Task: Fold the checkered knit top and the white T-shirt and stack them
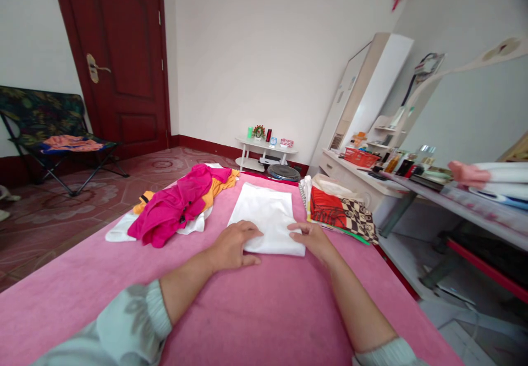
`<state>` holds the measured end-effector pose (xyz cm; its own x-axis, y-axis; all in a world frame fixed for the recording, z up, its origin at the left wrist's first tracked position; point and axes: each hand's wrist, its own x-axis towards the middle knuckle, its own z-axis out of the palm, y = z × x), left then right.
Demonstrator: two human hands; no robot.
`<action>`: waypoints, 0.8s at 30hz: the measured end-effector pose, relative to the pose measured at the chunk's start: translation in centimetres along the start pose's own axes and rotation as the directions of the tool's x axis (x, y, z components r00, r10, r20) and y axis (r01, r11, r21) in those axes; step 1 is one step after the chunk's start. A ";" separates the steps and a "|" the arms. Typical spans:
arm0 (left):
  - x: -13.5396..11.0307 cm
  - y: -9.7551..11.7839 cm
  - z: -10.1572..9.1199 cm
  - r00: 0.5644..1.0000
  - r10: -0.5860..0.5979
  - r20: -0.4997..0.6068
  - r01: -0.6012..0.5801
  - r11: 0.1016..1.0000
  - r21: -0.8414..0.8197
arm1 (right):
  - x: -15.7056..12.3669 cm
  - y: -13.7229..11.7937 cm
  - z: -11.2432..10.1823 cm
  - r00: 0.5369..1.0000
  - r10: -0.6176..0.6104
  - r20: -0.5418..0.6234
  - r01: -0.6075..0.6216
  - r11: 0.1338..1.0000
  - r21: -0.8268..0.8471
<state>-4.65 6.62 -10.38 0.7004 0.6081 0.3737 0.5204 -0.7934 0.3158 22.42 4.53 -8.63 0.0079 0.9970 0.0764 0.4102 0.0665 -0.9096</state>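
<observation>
A white cloth garment (266, 212), folded into a flat rectangle, lies on the pink bed cover (256, 311) in front of me. My left hand (237, 245) rests on its near left edge, with the fingers stretched over the cloth and the thumb apart on the cover. At the near right edge my right hand (311, 238) touches the cloth, its thumb and fingers spread apart. What kind of garment it is cannot be made out. To the left lies a loose heap with a magenta garment (181, 203) on top. On the right sits a stack of folded clothes (338, 212).
Beyond the bed stands a small white table (264, 145) with a plant and small items. A dressing table (363, 170) with a red basket (361, 157) and bottles is at the right. A folding chair (45, 115) holding cloth stands left, near a dark red door (119, 41).
</observation>
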 end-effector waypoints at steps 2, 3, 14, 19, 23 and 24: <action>0.0 0.2 -0.3 1.000 0.026 -0.003 -0.025 0.999 0.040 | -0.2 -0.4 -0.7 1.000 0.009 0.009 -0.008 0.998 -0.056; 0.0 0.3 -0.4 0.999 0.032 0.007 -0.033 0.998 0.061 | -0.3 -0.5 -0.9 1.000 0.007 0.016 -0.005 0.996 -0.089; -0.3 3.1 -3.1 0.986 0.119 0.117 -0.130 0.987 0.095 | -2.2 -3.1 -1.3 0.936 0.170 0.308 -0.085 0.959 -0.270; -0.5 5.6 -4.0 0.932 0.033 0.362 -0.065 0.995 0.075 | -3.6 -3.8 -1.6 0.787 0.318 0.529 -0.140 0.927 -0.349; 0.2 6.1 -4.7 0.891 -0.082 0.448 0.076 0.997 0.031 | -3.4 -4.3 -1.6 0.849 0.309 0.429 -0.070 0.871 -0.487; 0.6 5.9 -4.7 0.902 -0.087 0.424 0.096 0.995 0.000 | -3.2 -4.5 -1.2 0.920 0.232 0.316 -0.035 0.851 -0.524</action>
<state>-3.45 2.42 -4.21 0.7932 0.6060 -0.0603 0.5853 -0.7312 0.3503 21.61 1.02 -4.28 -0.1861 0.9447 -0.2700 0.8265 0.0019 -0.5630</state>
